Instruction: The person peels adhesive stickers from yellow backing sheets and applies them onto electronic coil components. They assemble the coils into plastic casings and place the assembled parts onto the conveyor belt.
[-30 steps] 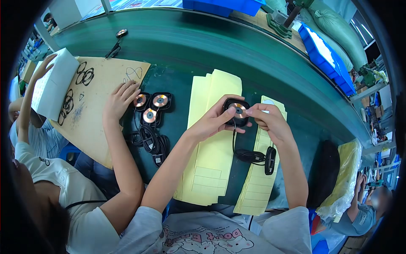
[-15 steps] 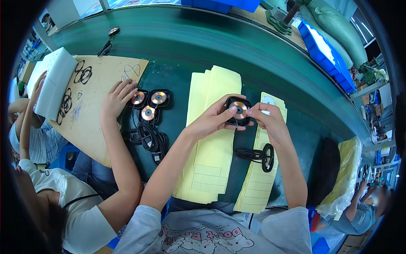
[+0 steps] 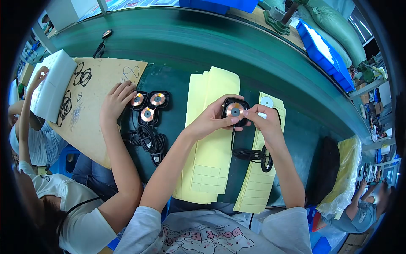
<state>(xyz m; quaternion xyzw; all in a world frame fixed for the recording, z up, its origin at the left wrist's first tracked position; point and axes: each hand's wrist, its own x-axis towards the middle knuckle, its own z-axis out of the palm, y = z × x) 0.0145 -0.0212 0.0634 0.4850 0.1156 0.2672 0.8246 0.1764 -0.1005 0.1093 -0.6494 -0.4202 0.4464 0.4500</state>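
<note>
- Your left hand (image 3: 213, 117) clamps the coil puck (image 3: 235, 111) over the worktop (image 3: 178, 101), between near and far edges.
- Its thumb now sits lower, clearing the face for work.
- Your right hand (image 3: 266, 122) meets the rim, grip unclear.

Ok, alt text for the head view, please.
The left hand holds a black device with a copper coil above yellow sheets, the right hand at the coil's edge. Three similar devices lie left, by a co-worker's hand.
</note>
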